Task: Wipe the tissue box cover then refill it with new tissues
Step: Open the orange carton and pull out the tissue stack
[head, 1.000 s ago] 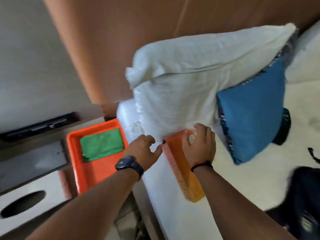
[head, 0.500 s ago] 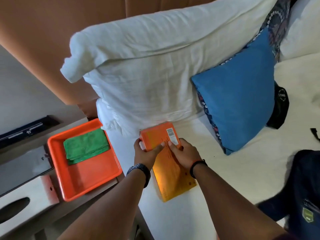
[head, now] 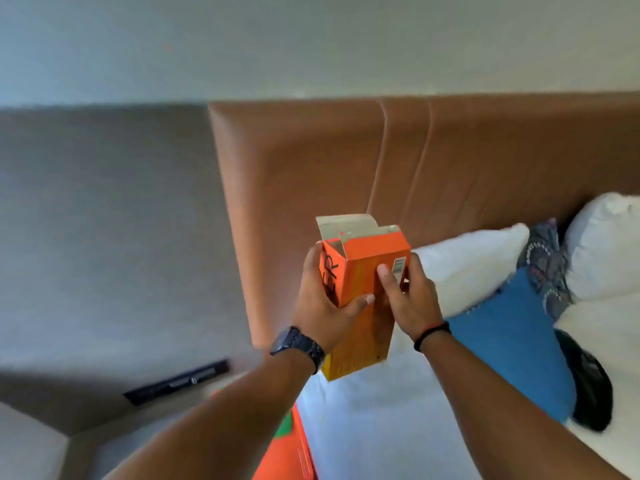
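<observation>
An orange cardboard tissue box [head: 363,289] is held upright in the air in front of the headboard, its top end flaps open. My left hand [head: 322,299] grips its left side, thumb across the front. My right hand [head: 407,292] holds its right side, with the thumb beside the barcode. The contents of the box are hidden. A corner of the orange tray [head: 291,452] with a bit of the green cloth [head: 284,426] shows at the bottom edge. The tissue box cover is out of view.
A brown padded headboard [head: 346,161] stands behind the box. White pillows [head: 467,268], a blue cushion [head: 512,344] and a dark object [head: 588,386] lie on the white bed [head: 374,427] at the right. A black strip [head: 176,381] sits on the wall at the left.
Both hands lifted the orange box off the bed and stood it upright in the air. Its top flaps are now open. The view tilted up toward the headboard and wall.
</observation>
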Tool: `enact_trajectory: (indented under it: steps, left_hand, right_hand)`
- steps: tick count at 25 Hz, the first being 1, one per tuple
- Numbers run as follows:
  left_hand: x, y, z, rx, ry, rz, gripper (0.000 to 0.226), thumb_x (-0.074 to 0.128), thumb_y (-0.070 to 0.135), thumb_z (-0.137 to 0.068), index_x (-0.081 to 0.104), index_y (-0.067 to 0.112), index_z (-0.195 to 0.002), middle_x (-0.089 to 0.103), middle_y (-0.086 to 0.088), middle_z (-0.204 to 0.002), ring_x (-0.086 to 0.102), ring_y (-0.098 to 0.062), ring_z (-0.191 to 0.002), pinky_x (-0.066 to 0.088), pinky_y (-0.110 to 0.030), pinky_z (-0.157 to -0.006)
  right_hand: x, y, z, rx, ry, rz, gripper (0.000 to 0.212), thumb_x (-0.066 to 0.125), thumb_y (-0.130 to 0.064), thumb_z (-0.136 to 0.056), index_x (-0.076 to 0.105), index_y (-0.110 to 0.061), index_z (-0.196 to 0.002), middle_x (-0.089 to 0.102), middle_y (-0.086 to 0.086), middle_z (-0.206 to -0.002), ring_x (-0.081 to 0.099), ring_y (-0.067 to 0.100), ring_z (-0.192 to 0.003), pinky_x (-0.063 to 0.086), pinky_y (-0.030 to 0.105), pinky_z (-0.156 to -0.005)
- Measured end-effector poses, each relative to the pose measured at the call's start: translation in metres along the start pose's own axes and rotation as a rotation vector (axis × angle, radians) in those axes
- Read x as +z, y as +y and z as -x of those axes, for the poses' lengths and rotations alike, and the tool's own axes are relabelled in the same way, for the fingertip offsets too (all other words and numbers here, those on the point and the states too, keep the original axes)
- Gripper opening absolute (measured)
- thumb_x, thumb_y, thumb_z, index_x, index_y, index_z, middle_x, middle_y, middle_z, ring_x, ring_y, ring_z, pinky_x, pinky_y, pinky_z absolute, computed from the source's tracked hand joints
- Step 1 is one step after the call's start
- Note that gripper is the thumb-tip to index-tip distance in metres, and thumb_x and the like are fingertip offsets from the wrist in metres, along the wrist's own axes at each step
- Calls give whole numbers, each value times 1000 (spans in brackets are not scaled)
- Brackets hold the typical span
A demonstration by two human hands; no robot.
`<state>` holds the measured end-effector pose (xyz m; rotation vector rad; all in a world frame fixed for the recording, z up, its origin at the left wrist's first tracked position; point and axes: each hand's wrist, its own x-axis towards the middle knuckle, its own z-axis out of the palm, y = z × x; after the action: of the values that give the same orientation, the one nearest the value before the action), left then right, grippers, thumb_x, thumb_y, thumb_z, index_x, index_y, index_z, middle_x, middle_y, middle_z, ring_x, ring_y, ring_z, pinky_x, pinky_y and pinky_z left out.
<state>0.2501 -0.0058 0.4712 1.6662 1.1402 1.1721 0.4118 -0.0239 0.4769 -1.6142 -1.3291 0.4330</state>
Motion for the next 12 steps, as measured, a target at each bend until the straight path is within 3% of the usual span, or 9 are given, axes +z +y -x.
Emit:
enact_trajectory:
  steps: [2,5,9,12]
  left_hand:
    - [-48,59,-29,138,53,-153,91,80,43,-64,23,45,-135,57,20,-117,60,-7,-102,51,-28,-85]
    - [-117,133,-63,212,141,-354,76,77,47,-59,38,40,-124,62,15,-100,65,-16,-90,48,-23,-73]
    - [-194,211,-77,373,220,-335,84,85,33,-58,33,34,-123,59,8,-116,60,-9,-90,56,-35,-79]
    - [-232,242,-75,487,261,-441,103,87,30,-61,17,32,-135,56,2,-122,55,-11,-94,53,-30,-77]
  right_hand:
    - [-13,-71,-29,-162,81,-37,46,52,-66,-74,49,-32,-105,63,-19,-87,62,-1,-80,48,21,-71]
    - [-30,-157,-56,-404,135,-32,56,66,-54,-75,49,-19,-115,62,-19,-81,61,-8,-71,45,8,-63]
    - [-44,-258,-72,-701,121,-6,69,82,-31,-70,41,-13,-123,61,-6,-106,64,5,-83,49,5,-67]
    - [-54,-309,-81,-970,187,132,78,76,-43,-70,31,-20,-129,50,6,-123,60,13,-91,55,15,-62]
